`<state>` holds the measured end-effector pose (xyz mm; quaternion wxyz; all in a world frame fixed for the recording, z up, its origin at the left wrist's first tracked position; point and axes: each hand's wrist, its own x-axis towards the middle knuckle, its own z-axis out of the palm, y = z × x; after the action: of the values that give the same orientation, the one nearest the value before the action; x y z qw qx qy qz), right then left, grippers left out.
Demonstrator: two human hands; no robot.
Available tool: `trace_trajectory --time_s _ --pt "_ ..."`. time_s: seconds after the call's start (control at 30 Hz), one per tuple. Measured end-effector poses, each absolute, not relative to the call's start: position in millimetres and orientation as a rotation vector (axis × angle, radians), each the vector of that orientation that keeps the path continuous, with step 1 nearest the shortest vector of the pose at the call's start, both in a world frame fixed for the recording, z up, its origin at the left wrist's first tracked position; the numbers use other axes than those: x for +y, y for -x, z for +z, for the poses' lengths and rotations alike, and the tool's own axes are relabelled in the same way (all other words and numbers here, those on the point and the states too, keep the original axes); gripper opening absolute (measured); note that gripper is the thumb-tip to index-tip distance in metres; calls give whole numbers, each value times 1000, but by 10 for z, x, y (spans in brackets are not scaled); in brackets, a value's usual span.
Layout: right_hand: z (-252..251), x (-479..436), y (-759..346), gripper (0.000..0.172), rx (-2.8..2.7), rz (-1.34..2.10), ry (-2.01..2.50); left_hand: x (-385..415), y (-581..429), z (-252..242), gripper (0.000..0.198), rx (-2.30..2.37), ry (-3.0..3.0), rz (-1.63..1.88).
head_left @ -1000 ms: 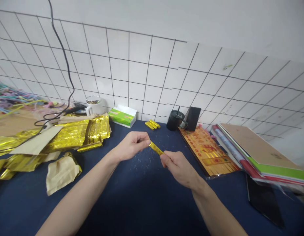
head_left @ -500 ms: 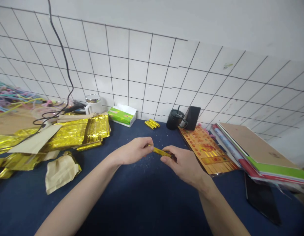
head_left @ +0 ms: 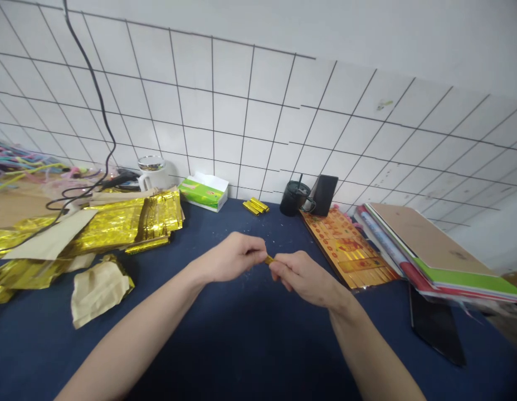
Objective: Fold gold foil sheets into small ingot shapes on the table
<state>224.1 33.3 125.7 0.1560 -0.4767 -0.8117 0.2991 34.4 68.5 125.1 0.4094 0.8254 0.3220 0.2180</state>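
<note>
Centre: a foil strip (head_left: 269, 259) sits between the left grip (head_left: 233, 257) and the right grip (head_left: 302, 275), above the counter (head_left: 242, 356).
Left on the counter: stacked foil sheets (head_left: 116, 225), with a crumpled paper scrap (head_left: 100, 295) in front of them.
Behind the foil sheets: a mug (head_left: 152, 174), and farther left, pipe cleaners (head_left: 20, 167).
Back edge, left to right, along the tiled wall (head_left: 229, 111): a tissue box (head_left: 203, 192), foil sticks (head_left: 255, 206), a cup (head_left: 294, 199), and a phone (head_left: 325, 195) just beside it.
Right on the counter: a printed packet (head_left: 346, 248), then a stack of folders (head_left: 429, 250), with a tablet (head_left: 436, 328) in front of the stack.
</note>
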Motion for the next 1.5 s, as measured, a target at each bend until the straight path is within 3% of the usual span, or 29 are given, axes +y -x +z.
trace_trajectory --time_s 0.2,0.43,0.57,0.67,0.8,0.93,1.07,1.3,1.5 --pt "1272 340 -2285 36 -2389 653 1388 759 -252 1240 24 839 -2060 627" --pt "1192 302 -2247 36 -2518 -132 1434 770 -257 1257 34 874 -1880 547" --pt "1175 284 -2225 33 -2504 -327 1405 801 -249 1246 42 923 -1787 501" --pt "1210 286 -2218 29 -2480 -147 1455 794 -259 1254 31 927 -1805 503" --pt "1256 312 -2205 32 -2383 390 1478 721 -329 1261 17 904 -2001 484" --pt "1195 357 -2176 37 -2319 725 1425 651 -418 1234 15 865 -2170 528" --pt "1134 371 -2166 37 -2260 709 1394 640 -433 1232 15 853 -2096 542" --pt "1135 346 -2159 43 -2307 618 1310 644 -391 1250 34 756 -1941 490" --pt "1141 324 -2137 32 -2260 810 1275 664 -390 1205 34 630 -1967 510"
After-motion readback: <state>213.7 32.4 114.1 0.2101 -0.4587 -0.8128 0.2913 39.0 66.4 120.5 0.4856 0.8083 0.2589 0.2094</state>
